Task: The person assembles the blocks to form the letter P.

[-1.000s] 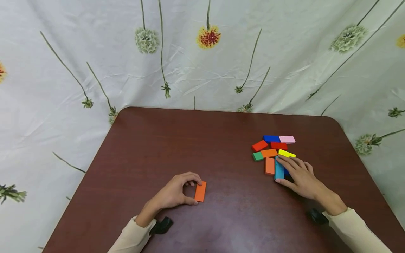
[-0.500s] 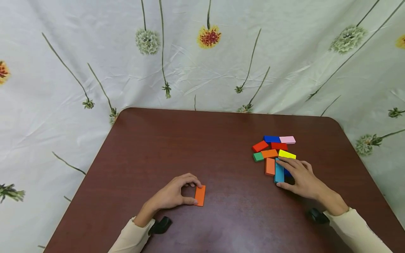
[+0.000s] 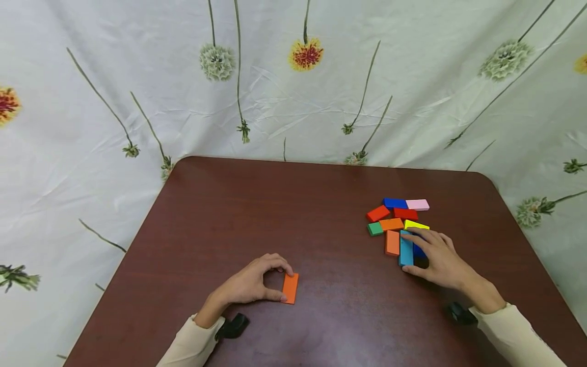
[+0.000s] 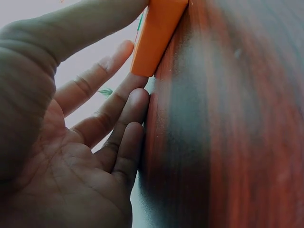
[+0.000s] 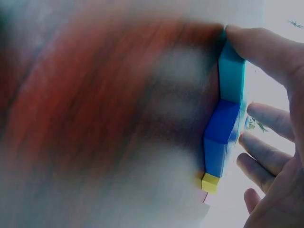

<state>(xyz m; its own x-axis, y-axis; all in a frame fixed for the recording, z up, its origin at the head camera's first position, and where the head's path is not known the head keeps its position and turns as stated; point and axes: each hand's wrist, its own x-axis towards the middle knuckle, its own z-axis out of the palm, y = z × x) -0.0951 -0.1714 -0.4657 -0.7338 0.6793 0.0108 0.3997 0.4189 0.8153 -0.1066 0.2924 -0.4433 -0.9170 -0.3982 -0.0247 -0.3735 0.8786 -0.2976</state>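
Cream-sleeved, the left hand (image 3: pixel 254 280) pinches an orange block (image 3: pixel 291 288) by its ends, just to its right at lower centre, long axis running up-frame, far end slanting right; the right hand (image 3: pixel 441 261) likewise pinches a light-blue block (image 3: pixel 406 250), right of centre, also lengthwise up-frame, beside other blocks (image 3: pixel 392 224) on the tabletop (image 3: pixel 238 209).

Left fingers (image 3: pixel 278 261) and thumb (image 3: pixel 275 295) curve into a C; right fingers (image 3: pixel 424 235) (slightly parted) bend downward.
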